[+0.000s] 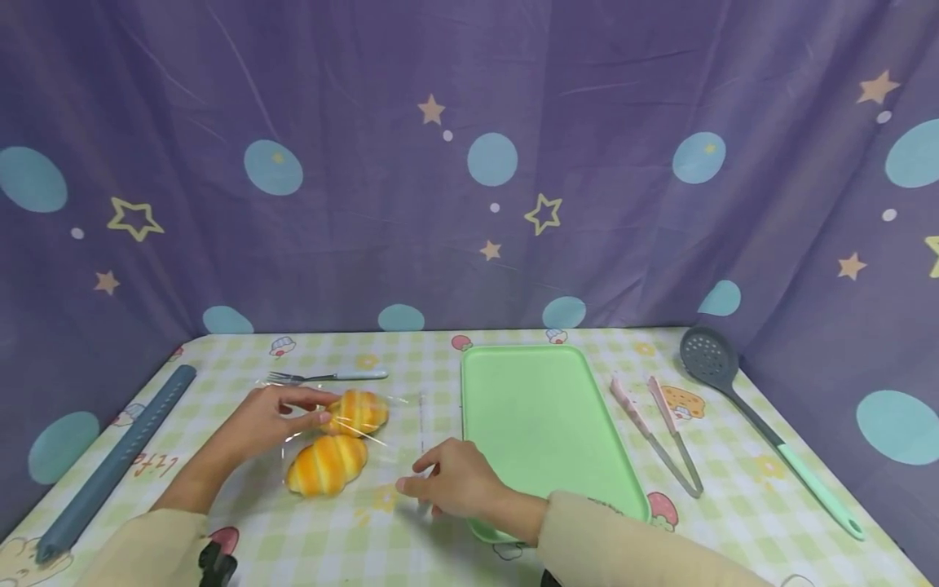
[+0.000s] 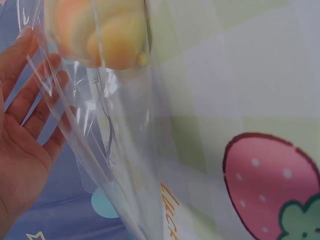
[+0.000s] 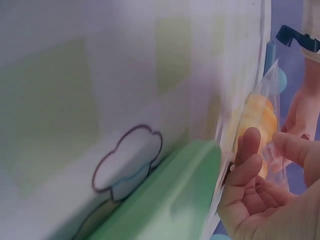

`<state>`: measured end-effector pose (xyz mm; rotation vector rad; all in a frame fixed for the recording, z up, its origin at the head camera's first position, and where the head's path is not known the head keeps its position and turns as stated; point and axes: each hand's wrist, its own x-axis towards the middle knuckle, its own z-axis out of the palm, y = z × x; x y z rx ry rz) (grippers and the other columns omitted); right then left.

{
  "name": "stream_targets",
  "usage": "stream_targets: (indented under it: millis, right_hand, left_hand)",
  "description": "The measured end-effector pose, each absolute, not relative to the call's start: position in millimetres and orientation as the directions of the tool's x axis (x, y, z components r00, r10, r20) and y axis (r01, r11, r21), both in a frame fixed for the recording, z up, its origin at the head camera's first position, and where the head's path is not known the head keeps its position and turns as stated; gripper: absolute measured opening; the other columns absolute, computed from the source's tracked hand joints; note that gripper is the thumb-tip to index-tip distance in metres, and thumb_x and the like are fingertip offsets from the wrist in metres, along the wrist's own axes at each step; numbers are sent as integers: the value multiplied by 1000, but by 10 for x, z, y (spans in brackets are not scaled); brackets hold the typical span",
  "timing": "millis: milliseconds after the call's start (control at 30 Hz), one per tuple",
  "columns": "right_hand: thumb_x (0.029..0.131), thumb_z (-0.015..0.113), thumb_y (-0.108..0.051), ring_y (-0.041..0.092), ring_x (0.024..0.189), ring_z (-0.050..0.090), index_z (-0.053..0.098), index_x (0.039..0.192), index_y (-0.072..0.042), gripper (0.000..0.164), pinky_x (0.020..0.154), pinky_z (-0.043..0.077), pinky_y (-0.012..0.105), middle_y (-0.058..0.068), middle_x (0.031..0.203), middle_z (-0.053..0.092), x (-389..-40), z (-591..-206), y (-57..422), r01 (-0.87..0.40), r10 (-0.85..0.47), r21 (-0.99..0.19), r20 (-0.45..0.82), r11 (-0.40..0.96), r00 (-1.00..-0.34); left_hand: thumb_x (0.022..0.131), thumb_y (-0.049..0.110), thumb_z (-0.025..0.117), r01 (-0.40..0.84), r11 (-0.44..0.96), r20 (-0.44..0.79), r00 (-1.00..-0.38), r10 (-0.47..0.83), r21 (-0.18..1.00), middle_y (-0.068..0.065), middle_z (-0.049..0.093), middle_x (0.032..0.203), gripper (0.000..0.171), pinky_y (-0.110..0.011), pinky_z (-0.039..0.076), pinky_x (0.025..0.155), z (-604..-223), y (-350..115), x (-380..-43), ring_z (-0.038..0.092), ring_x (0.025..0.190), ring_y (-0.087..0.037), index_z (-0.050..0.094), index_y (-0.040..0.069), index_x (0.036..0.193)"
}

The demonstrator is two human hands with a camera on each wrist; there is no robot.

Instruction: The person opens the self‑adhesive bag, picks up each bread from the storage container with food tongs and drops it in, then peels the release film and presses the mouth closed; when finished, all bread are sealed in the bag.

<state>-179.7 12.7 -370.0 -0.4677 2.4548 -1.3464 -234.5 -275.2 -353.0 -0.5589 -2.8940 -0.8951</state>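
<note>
Two bread rolls, the farther roll (image 1: 359,412) and the nearer roll (image 1: 327,466), are golden with pale stripes and lie in a clear plastic bag (image 2: 112,125). My left hand (image 1: 282,416) pinches the bag at its left side, beside the farther roll; in the left wrist view its fingers show through the film. My right hand (image 1: 458,477) hovers to the right of the rolls, thumb and fingers loosely bent and apart, with nothing visible between them. Its forearm crosses the near left corner of a green tray (image 1: 543,416).
Behind the bag lies a fork (image 1: 330,376) with a pale handle. A dark blue rolling-pin-like bar (image 1: 117,465) lies at the far left. Pink-tipped tongs (image 1: 671,444) and a grey slotted skimmer (image 1: 734,383) lie right of the tray. A purple curtain (image 1: 469,163) hangs behind the checked tablecloth.
</note>
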Motion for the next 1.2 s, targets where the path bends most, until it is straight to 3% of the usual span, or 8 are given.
stream_targets:
  millis: [133, 367, 567, 933, 1200]
  right_hand:
    - [78, 71, -32, 19, 43, 57, 68, 99, -1, 38, 43, 45, 27, -1, 54, 60, -1779, -3716, 72, -129, -415, -842, -120, 524, -902]
    - [77, 72, -29, 17, 43, 58, 70, 77, -13, 16, 42, 41, 24, -3, 53, 60, -1777, -3723, 20, -121, -398, -839, -121, 530, -909]
    - [75, 75, -29, 17, 45, 58, 68, 66, -15, 18, 46, 41, 23, -2, 56, 61, -1793, -3712, 20, -142, -409, -865, -79, 482, -909]
    - [73, 76, -25, 16, 45, 59, 69, 63, -12, 18, 64, 47, 22, -3, 54, 62, -1790, -3751, 3, -133, -406, -892, -60, 432, -912]
    - [74, 76, -23, 17, 45, 60, 69, 60, -12, 19, 60, 46, 23, -3, 55, 63, -1774, -3763, 19, -108, -412, -901, -84, 420, -907]
  left_hand:
    - [83, 42, 63, 356, 765, 163, -933, 321, 537, -2, 63, 111, 32, -42, 47, 78, -3533, -2748, -2343, 59, 92, -19, 67, 24, 109]
    - [82, 41, 64, 350, 762, 162, -935, 314, 544, -1, 64, 110, 32, -42, 47, 77, -3541, -2747, -2352, 59, 91, -18, 68, 24, 108]
    - [82, 41, 65, 350, 760, 162, -935, 314, 548, -1, 64, 109, 31, -43, 47, 77, -3546, -2748, -2356, 59, 91, -19, 68, 24, 108]
    - [81, 39, 66, 376, 762, 115, -920, 374, 527, 1, 65, 106, 33, -46, 46, 77, -3470, -2751, -2355, 59, 92, -22, 68, 22, 108]
    - [80, 47, 65, 336, 820, 73, -937, 343, 463, 3, 65, 100, 34, -44, 47, 77, -3349, -2583, -2427, 57, 91, -22, 70, 22, 102]
